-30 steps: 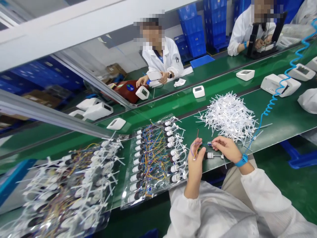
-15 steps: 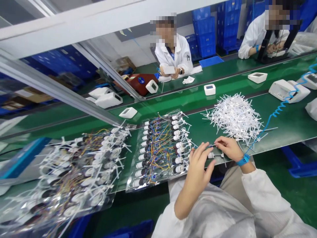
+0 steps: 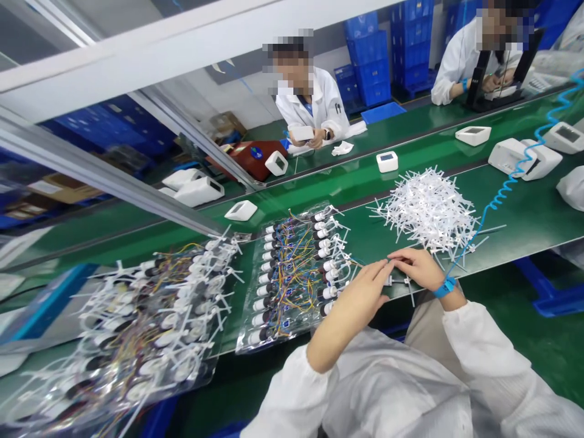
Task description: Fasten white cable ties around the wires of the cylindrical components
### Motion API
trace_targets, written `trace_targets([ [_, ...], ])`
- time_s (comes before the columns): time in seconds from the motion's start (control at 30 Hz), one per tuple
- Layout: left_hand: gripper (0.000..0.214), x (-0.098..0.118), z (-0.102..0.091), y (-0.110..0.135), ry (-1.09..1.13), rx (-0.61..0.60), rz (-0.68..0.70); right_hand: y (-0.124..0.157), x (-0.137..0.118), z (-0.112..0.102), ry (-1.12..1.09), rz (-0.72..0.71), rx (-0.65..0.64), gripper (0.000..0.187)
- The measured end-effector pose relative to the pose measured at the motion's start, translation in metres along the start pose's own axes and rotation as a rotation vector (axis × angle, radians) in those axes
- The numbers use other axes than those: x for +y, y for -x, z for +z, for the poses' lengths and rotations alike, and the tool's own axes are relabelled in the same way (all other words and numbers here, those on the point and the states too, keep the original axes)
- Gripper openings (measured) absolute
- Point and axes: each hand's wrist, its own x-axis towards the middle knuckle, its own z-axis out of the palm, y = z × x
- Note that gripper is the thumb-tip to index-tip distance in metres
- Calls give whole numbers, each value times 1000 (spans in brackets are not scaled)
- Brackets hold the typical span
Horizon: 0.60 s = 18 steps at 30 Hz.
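Note:
My left hand (image 3: 365, 292) reaches in from below, its fingers held together and their tips meeting those of my right hand. My right hand (image 3: 417, 267), closed in a pinch, wears a blue wrist strap (image 3: 445, 287). Thin wires (image 3: 357, 263) run in under my left fingers, and what lies between the fingertips is mostly hidden. Just below them, at the table edge, shows a white cylindrical part (image 3: 389, 281) with a white cable tie (image 3: 409, 281). To the left, a clear plastic sheet (image 3: 249, 325) bears rows of white-and-black cylindrical parts joined by coloured wires.
A heap of white cable ties (image 3: 429, 210) lies beyond my right hand. Farther left are more wired parts (image 3: 159, 322) on plastic. White devices (image 3: 387, 162) stand along the green bench (image 3: 524, 237). A coiled blue cord (image 3: 506, 191) runs to my wrist. Two co-workers sit opposite.
My left hand has brought its spread fingers together and onto my right fingertips, covering the thin dark piece seen there before. My right hand has shifted slightly left.

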Motion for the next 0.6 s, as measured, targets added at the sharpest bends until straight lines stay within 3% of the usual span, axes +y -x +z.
trace_targets([
  [0.13, 62, -17, 23, -18, -166, -91, -44, 0, -3, -3, 86, -57, -34, 21],
  [0.3, 31, -14, 27, -27, -257, -127, -72, 3, -2, -3, -18, 41, 15, 27],
  [0.47, 20, -2, 18, -31, -237, -221, -105, 1, 1, -7, -182, 115, 56, 35],
  [0.6, 19, 19, -9, -23, -97, -223, -114, 0, 1, -14, -288, 157, 99, 47],
])
